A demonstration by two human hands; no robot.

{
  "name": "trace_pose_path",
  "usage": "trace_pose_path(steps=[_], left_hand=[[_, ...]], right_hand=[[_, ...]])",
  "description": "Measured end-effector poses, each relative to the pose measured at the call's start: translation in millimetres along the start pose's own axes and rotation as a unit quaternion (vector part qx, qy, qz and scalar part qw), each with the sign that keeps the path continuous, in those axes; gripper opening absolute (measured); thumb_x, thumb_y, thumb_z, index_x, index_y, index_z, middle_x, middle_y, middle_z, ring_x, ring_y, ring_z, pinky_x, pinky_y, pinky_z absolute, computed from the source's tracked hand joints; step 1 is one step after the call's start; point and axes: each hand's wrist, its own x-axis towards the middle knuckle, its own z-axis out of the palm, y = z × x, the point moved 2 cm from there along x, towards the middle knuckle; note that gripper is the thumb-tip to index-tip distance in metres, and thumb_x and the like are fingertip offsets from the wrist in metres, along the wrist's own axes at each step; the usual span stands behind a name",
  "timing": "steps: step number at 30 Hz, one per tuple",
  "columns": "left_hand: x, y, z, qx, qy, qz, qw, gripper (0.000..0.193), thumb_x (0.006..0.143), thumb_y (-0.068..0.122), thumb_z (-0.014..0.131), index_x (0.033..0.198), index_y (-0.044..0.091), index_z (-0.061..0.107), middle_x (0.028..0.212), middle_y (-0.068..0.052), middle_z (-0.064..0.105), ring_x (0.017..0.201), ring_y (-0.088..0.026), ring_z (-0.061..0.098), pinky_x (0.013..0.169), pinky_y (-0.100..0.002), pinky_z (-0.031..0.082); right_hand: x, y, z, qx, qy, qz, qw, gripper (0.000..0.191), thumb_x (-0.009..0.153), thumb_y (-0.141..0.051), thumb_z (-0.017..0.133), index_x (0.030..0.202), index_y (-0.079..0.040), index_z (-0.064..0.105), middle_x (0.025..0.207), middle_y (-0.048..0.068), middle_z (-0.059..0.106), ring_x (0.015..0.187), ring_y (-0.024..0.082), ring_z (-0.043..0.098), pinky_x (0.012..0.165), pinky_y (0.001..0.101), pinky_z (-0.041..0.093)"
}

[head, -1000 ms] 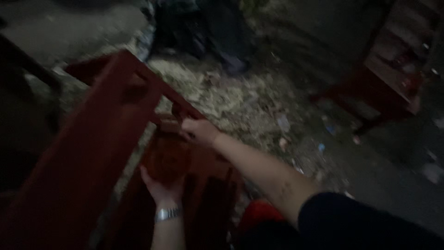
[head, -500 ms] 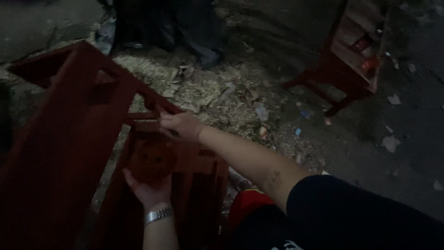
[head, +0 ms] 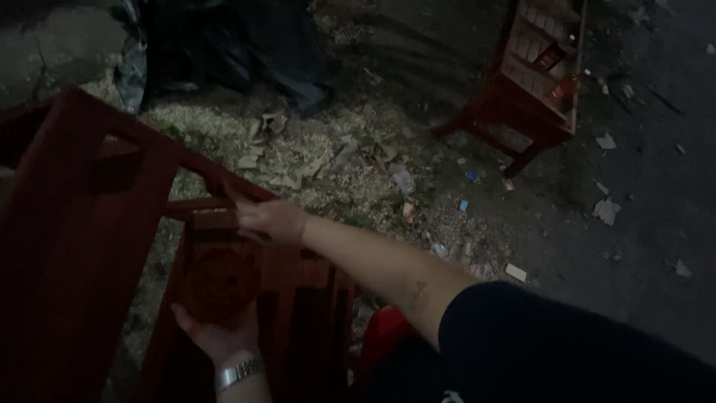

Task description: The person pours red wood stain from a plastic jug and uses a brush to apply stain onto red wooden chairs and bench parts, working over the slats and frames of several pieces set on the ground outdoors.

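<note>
A dark red wooden frame (head: 82,224) with slats fills the lower left of the head view. My left hand (head: 216,332), with a metal watch on the wrist, cups a round brownish object (head: 218,283) against the frame's slats. My right hand (head: 270,220) reaches across from the right and rests on the frame's upper rail beside a small wooden block (head: 212,219). Whether its fingers grip the rail is hard to tell in the dim light.
Wood shavings and scraps (head: 321,160) litter the ground beyond the frame. A red wooden stool or rack (head: 533,82) stands at the upper right. Dark plastic sheeting (head: 224,52) lies at the top. A bright red object (head: 384,332) sits low by my right arm.
The view has shifted; my right hand has slid slightly along the rail, while my left hand keeps the round object against the slats.
</note>
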Motion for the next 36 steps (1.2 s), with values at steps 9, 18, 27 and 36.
trace_pose_path(steps=[9,18,27,36], left_hand=[[5.7,-12.7,-12.8,0.035,-0.018,0.008,0.999,0.086,0.087,0.068,0.051,0.157,0.02,0.041,0.159,-0.012,0.045,0.145,-0.035,0.047,0.118,-0.053,0.045],[-8.5,-18.7,0.5,0.096,-0.076,0.049,0.991,0.088,0.085,0.07,0.043,0.158,0.022,0.038,0.16,-0.01,0.044,0.147,-0.034,0.043,0.119,-0.056,0.034],[-8.8,0.3,-21.1,-0.041,-0.024,0.033,0.998,0.084,0.091,0.065,0.053,0.16,0.019,0.037,0.163,-0.01,0.041,0.148,-0.035,0.039,0.121,-0.052,0.034],[-10.5,-10.6,-3.7,-0.06,0.041,0.05,0.996,0.085,0.09,0.064,0.054,0.16,0.02,0.036,0.163,-0.011,0.039,0.147,-0.035,0.038,0.119,-0.054,0.033]], right_hand=[[25.9,-7.7,15.0,-0.057,-0.164,0.091,0.981,0.028,0.094,-0.019,0.059,0.121,-0.021,0.061,0.119,0.004,0.063,0.093,0.028,0.07,0.068,0.0444,0.057],[7.2,2.7,-8.6,-0.044,0.025,-0.071,0.996,0.012,0.098,-0.022,0.066,0.108,-0.015,0.066,0.118,0.005,0.07,0.113,0.026,0.069,0.081,0.0396,0.057],[7.8,11.2,-11.7,0.034,-0.003,0.054,0.998,0.021,0.106,-0.02,0.062,0.09,-0.008,0.057,0.092,0.012,0.06,0.072,0.033,0.063,0.064,0.0446,0.051],[13.6,15.0,-31.2,-0.016,0.082,-0.111,0.99,0.015,0.094,-0.015,0.066,0.105,-0.005,0.06,0.109,0.014,0.064,0.082,0.035,0.065,0.064,0.0443,0.053]])
